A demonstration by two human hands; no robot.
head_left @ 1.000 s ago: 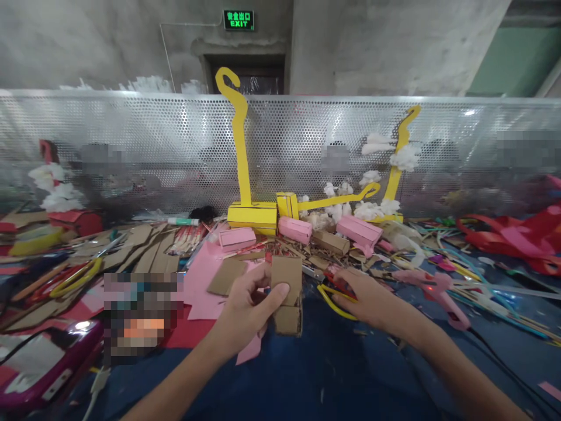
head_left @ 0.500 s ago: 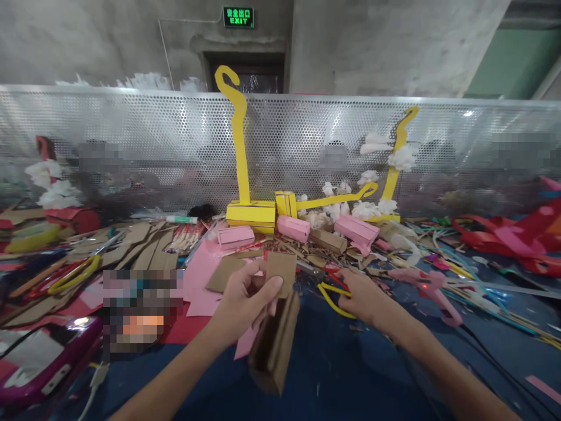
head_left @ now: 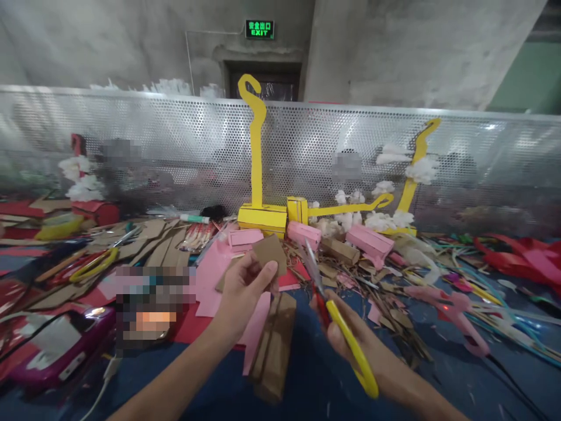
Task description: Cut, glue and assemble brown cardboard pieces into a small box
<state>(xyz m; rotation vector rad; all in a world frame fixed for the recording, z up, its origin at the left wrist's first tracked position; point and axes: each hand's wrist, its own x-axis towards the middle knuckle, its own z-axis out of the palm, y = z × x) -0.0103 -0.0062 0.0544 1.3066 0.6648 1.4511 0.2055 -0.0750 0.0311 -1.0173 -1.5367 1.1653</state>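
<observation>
The left hand (head_left: 242,292) pinches a flat brown cardboard square (head_left: 268,252) above the blue counter (head_left: 328,383); the right hand (head_left: 367,339) clasps yellow-and-red-handled metal scissors (head_left: 336,314). The square looks light, stiff, best held by its edge.

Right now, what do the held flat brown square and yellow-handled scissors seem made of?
Flat brown square: probably matte cardboard, from its dull look. Yellow-handled scissors: blades likely metal, from their grey sheen; handles perhaps smooth plastic, brightly coloured.
</observation>
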